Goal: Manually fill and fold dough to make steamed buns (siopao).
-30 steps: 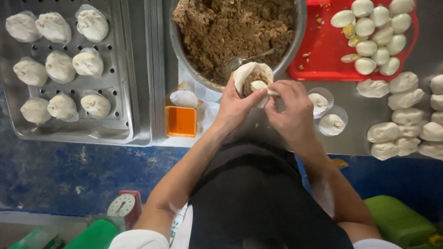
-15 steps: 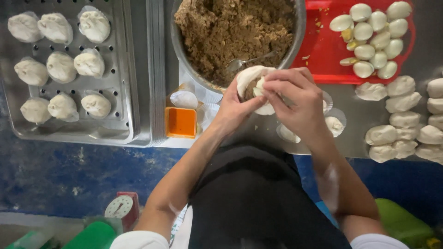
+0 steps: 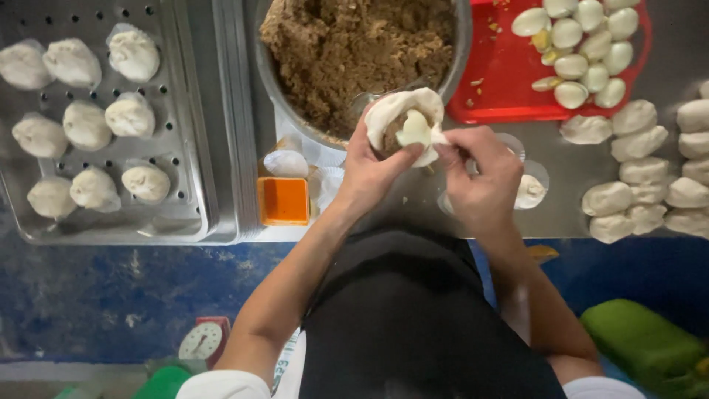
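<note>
Right hand [image 3: 484,181] has slid off the bun [image 3: 406,122], fingertips now pinching its near edge, left hand [image 3: 377,166] cupping it from below, egg piece [image 3: 415,131] exposed, so it's still unsealed.

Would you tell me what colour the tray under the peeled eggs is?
The tray is red, clearest in the head view, beside the filling bowl.

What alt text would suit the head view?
Seen from above, the left hand cups a dough wrapper with filling while the right hand pinches its edge. Around them: a bowl of brown filling, a tray of shaped buns.
</note>
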